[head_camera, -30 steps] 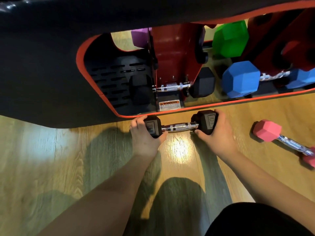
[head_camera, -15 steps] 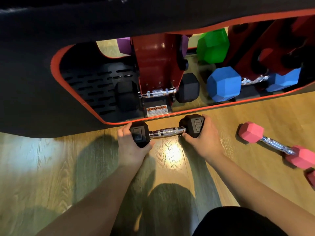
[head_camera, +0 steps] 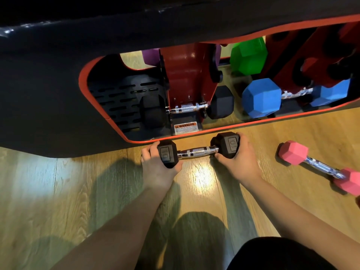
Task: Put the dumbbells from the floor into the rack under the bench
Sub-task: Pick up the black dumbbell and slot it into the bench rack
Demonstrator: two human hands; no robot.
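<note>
Black dumbbell (head_camera: 197,151) held end-to-end in both hands, just in front of the rack (head_camera: 187,88) opening.

Left hand (head_camera: 157,168) has its fingers wrapped on the left head, right hand (head_camera: 238,162) has its fingers clamped on the right head; chrome handle is bare between them. Long axis runs left-right, roughly parallel to the rack's red front edge, and parallel to the black dumbbell already seated inside the rack directly beyond it. Both hands sit equally near the rack. Whether it rests on the floor or is lifted: cannot tell. Likely next: push straight away, into the rack. Pink dumbbell (head_camera: 319,167) lies on the floor, right of the rack opening's middle, untouched.
</note>
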